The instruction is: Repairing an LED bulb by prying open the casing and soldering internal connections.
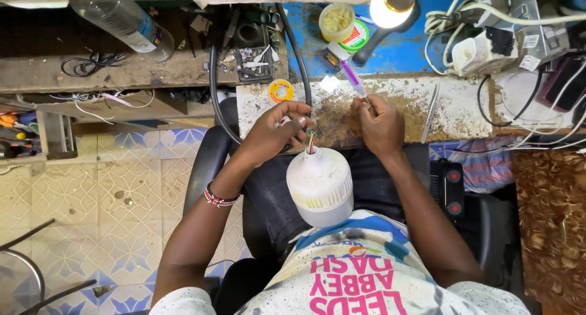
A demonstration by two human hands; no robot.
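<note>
A large white bulb housing (320,185) rests on my lap with coloured wires (311,141) sticking out of its neck. My left hand (274,132) pinches those wires just above the neck, a ring on one finger. My right hand (379,126) grips a soldering iron with a purple handle (353,77), its tip hidden behind the fingers near the wires. Both hands hover at the worn bench edge (342,123).
A solder reel (281,91), tweezers (430,112), a lit lamp (390,8), a jar (336,21), a plug adapter with white cables (482,49) and a plastic bottle (122,22) lie around the bench. A black chair (207,162) stands on the tiled floor at left.
</note>
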